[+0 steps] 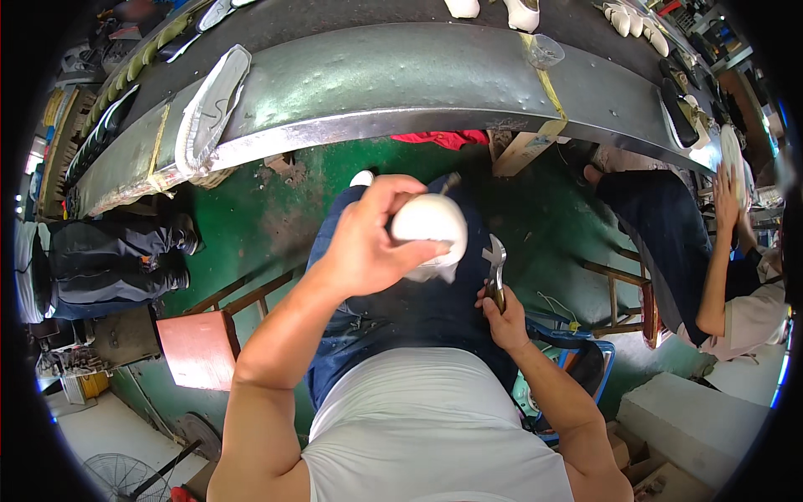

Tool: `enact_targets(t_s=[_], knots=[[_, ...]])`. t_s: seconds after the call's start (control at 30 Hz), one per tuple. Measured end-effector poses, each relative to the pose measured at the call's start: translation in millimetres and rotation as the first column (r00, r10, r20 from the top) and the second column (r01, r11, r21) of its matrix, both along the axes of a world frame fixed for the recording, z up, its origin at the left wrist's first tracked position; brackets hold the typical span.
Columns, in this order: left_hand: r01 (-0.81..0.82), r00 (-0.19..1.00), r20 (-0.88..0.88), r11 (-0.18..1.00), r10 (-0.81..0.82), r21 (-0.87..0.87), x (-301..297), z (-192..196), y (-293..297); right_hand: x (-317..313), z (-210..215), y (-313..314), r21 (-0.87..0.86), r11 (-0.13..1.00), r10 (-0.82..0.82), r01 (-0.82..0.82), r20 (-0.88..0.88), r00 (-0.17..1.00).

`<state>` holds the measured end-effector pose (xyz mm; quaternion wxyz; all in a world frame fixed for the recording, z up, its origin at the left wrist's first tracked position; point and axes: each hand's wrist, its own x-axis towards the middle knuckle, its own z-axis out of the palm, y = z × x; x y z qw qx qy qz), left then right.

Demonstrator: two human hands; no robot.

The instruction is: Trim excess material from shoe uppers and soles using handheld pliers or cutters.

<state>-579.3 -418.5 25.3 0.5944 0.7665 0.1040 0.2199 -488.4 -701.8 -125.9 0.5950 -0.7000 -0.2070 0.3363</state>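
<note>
My left hand [368, 243] grips a white rounded piece [429, 227], which looks like a shoe upper seen end-on, and holds it up over my lap. Its thumb lies across the near side, and the fingers wrap the far side, partly hidden. In my right hand [505, 321] is a pair of pincers [498, 261] with a metal head, pointing away from me, to the right of the white piece and apart from it. The fingers are closed round the handles, which are mostly covered.
A long metal-edged bench [385, 75] runs across in front, with a white shoe upper [213, 105] on its left edge. A clear cup [544, 52] stands by a yellow strap. Stools [199, 347] flank me. One person [100, 259] is at left, another [669, 251] at right.
</note>
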Motion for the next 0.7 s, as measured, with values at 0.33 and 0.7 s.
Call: enact_targets(t_s=[0.33,0.7], knots=[[0.101,0.81,-0.584,0.994,-0.058,0.042,-21,-134,-24,35,58,10,-0.308,0.882,0.402,-0.356,0.096,0.911],[-0.045,0.936,-0.283,0.869,0.208,0.492,-40,-101,-65,66,126,64,-0.608,0.411,0.831,-0.679,-0.058,0.554]])
